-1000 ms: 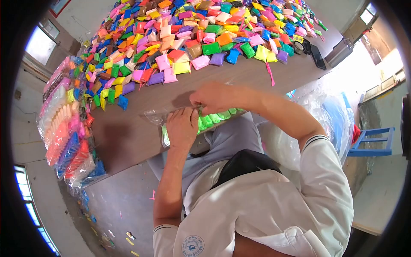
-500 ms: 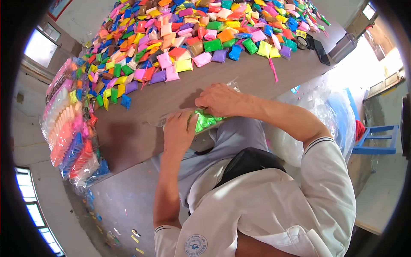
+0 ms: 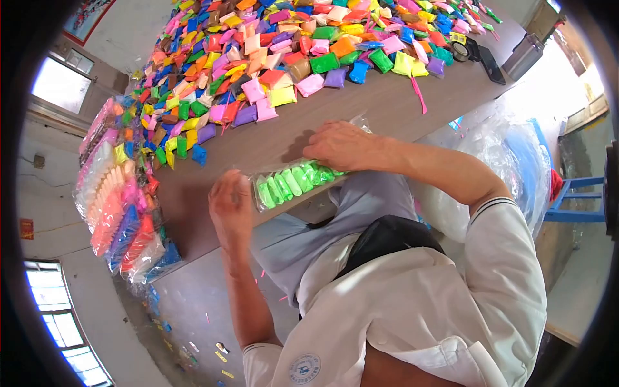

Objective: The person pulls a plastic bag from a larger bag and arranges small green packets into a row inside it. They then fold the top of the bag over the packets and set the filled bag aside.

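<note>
A clear plastic bag [image 3: 293, 183] lies along the table's near edge, with several bright green packets in a row inside. My right hand [image 3: 338, 147] is over its right end, fingers curled and gripping the plastic; part of the bag shows beyond the knuckles. Just off the bag's left end is my left hand [image 3: 231, 197], raised a little above the table. Its fingers look bent but are smeared by motion, so I cannot see whether they hold any plastic.
A large heap of colourful small packets [image 3: 309, 55] covers the table's far side. Bagged packets in stacked rows [image 3: 116, 206] stand at the left edge. On the right are a phone [image 3: 491, 64], a metal flask [image 3: 523, 57], clear plastic sheeting [image 3: 496, 174] and a blue stool [image 3: 574, 200].
My left hand has moved left off the bag, uncovering the row of green packets. My right hand stays at the bag's right end. The whole view has shifted slightly.
</note>
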A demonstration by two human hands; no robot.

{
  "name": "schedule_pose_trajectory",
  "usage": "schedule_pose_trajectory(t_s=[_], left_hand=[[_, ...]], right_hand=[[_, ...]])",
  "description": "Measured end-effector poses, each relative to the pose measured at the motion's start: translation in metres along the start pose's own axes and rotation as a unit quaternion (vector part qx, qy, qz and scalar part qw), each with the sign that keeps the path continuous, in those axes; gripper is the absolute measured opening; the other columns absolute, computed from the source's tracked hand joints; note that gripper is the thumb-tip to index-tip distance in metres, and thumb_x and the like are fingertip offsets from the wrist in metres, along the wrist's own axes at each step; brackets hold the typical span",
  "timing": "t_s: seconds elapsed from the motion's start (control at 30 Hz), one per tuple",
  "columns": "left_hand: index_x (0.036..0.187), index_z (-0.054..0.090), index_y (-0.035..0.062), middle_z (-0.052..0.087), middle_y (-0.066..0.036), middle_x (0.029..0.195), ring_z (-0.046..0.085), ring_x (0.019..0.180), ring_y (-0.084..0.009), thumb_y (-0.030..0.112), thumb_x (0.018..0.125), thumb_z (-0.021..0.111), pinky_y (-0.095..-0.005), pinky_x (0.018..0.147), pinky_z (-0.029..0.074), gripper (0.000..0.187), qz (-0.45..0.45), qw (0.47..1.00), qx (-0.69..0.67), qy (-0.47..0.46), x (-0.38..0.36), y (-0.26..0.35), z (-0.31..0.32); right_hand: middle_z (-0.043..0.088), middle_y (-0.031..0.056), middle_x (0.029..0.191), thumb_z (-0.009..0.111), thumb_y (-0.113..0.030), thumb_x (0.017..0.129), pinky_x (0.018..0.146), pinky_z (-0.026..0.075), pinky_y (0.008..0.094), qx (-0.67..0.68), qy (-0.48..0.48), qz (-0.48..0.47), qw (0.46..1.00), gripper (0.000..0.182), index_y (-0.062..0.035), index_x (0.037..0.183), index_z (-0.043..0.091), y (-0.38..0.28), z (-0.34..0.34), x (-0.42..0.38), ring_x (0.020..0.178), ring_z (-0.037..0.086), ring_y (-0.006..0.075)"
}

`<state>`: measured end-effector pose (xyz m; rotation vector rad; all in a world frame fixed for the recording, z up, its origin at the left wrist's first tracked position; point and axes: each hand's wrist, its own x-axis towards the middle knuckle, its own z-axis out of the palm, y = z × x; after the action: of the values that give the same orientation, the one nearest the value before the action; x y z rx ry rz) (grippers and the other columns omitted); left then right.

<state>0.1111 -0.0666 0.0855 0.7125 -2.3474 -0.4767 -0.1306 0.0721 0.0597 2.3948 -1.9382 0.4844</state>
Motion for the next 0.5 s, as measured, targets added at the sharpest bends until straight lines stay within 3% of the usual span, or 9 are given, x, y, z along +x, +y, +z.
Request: schedule_pose_trajectory(t_s=[0.03, 0.13, 0.23, 0.5], left_hand=[[0.098, 0.066, 0.0005, 0.068, -0.013, 0.098, 0.063, 0.091, -0.0304, 0.032, 0.094, 0.058, -0.0399, 0.084, 0.047, 0.032, -0.028, 0.999, -0.022, 0.021, 0.001, -0.01, -0.002], [0.094, 0.066, -0.0021, 0.068, -0.013, 0.086, 0.063, 0.081, -0.0264, 0.045, 0.098, 0.049, -0.0373, 0.08, 0.047, 0.05, -0.187, 0.974, -0.123, -0.036, -0.005, -0.04, -0.005], [0.088, 0.066, -0.0045, 0.067, -0.013, 0.08, 0.061, 0.078, -0.0222, 0.057, 0.098, 0.037, -0.0351, 0.08, 0.047, 0.069, -0.227, 0.963, -0.133, -0.059, -0.021, -0.063, 0.012], [0.078, 0.067, -0.0037, 0.064, -0.013, 0.075, 0.059, 0.079, -0.0228, 0.068, 0.094, 0.029, -0.0386, 0.081, 0.045, 0.083, -0.269, 0.928, -0.242, -0.091, -0.009, -0.043, 0.019]], right_hand=[[0.06, 0.007, 0.082, 0.062, -0.016, 0.078, 0.081, 0.046, 0.043, -0.008, 0.005, -0.006, 1.0, 0.012, -0.0104, 0.087, 0.059, -0.001, -0.001, -0.001, 0.086, 0.06, 0.0276], [0.057, 0.0053, 0.079, 0.059, -0.015, 0.078, 0.079, 0.046, 0.0409, -0.057, 0.009, -0.028, 0.998, 0.007, -0.0121, 0.085, 0.058, -0.006, -0.007, -0.004, 0.085, 0.06, 0.0253], [0.056, 0.0034, 0.079, 0.059, -0.014, 0.077, 0.079, 0.045, 0.0391, -0.079, 0.011, -0.053, 0.995, 0.006, -0.0138, 0.084, 0.058, -0.007, -0.006, -0.006, 0.084, 0.059, 0.0233], [0.054, 0.0015, 0.08, 0.06, -0.014, 0.075, 0.085, 0.043, 0.0373, -0.106, 0.025, -0.078, 0.991, 0.009, -0.015, 0.084, 0.058, -0.011, -0.005, -0.007, 0.089, 0.058, 0.02]])
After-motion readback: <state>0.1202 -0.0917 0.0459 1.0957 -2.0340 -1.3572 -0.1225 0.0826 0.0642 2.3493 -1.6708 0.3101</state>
